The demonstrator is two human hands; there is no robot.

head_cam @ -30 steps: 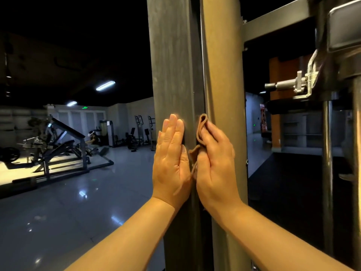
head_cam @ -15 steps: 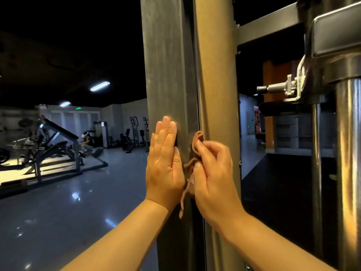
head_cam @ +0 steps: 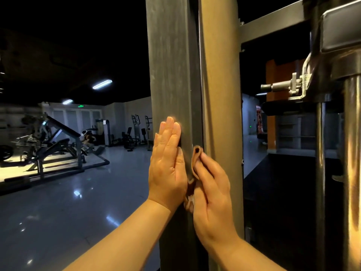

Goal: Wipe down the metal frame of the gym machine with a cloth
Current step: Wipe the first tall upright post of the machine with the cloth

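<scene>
A tall grey metal upright (head_cam: pixel 172 65) of the gym machine frame fills the middle of the view, with a second tan-lit post (head_cam: pixel 218 75) right beside it. My left hand (head_cam: pixel 168 169) lies flat on the grey upright, fingers straight and pointing up. My right hand (head_cam: pixel 211 186) presses a small brown cloth (head_cam: pixel 195 163) into the seam between the two posts. Its fingers curl round the cloth, which bunches above them and hangs below the palm.
A chrome guide rod (head_cam: pixel 351 153) and a metal selector pin (head_cam: pixel 281 88) stand at the right, under a grey crossbar (head_cam: pixel 273 26). Benches and machines (head_cam: pixel 56 145) stand far off on the shiny floor at the left.
My right hand and the cloth slid down the seam from about fingertip height of the left hand. The left hand stayed flat on the upright. The view shifted slightly.
</scene>
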